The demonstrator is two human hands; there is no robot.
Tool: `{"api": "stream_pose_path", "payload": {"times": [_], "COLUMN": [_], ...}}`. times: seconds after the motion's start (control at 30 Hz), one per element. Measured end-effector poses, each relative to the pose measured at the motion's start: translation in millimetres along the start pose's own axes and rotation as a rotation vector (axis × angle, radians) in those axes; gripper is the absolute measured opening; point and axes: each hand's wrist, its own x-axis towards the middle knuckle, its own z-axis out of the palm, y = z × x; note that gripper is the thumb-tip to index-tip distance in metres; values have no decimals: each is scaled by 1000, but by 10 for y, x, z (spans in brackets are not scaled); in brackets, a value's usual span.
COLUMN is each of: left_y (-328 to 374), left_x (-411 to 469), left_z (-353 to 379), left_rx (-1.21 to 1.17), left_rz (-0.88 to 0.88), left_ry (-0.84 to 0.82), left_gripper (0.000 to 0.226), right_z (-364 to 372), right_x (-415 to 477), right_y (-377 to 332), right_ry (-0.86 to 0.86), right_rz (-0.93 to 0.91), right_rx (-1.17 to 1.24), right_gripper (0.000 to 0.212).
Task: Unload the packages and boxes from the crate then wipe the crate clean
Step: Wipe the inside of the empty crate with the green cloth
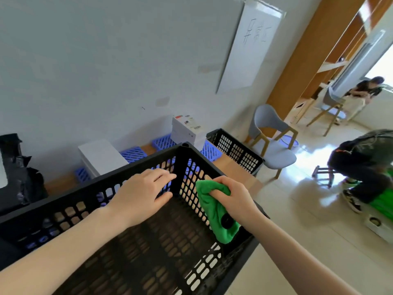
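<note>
A black perforated plastic crate (pixel 89 188) fills the lower middle of the head view, and nothing lies inside it. My left hand (pixel 140 194) reaches over the far wall near the corner post, with fingers stretched out toward the holes. My right hand (pixel 231 199) grips a green cloth (pixel 214 216) and holds it against the inside of the crate's right wall. Two white boxes (pixel 102 158) (pixel 187 130) stand on blue pallets (pixel 134 154) by the wall behind the crate.
A second black crate (pixel 236 150) sits on the floor beyond, next to a grey chair (pixel 274 145). A black bag (pixel 19 173) lies at the left. One person crouches at the right (pixel 365 165), another sits by the far doorway (pixel 361 92).
</note>
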Motion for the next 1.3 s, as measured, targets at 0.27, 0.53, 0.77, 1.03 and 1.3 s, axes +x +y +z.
{"api": "stream_pose_path", "payload": {"times": [0.27,0.53,0.77,1.03,1.3], "left_y": [-185,-601,-620,-685,-608], "left_x": [652,1164,1140,1108,1171], "left_z": [296,642,789,844,969], "left_rx": [43,114,253,493,422], "left_rz": [215,220,217,350,336], "left_ry": [-43,-86,-33,35,124], "left_gripper": [52,60,64,63,59], "right_z": [-190,-245,-153,210,1040], "right_x": [-84,-34,-74,200,388], "right_y": [-20,13,246,592,1286], "right_ry": [37,-264,-587,-899,-1129], "right_rz": [-45,-162,44,140,169], "right_rx": [-429,-1024,-1305,-1449,-1473], "right_gripper": [23,33,34,37,43]}}
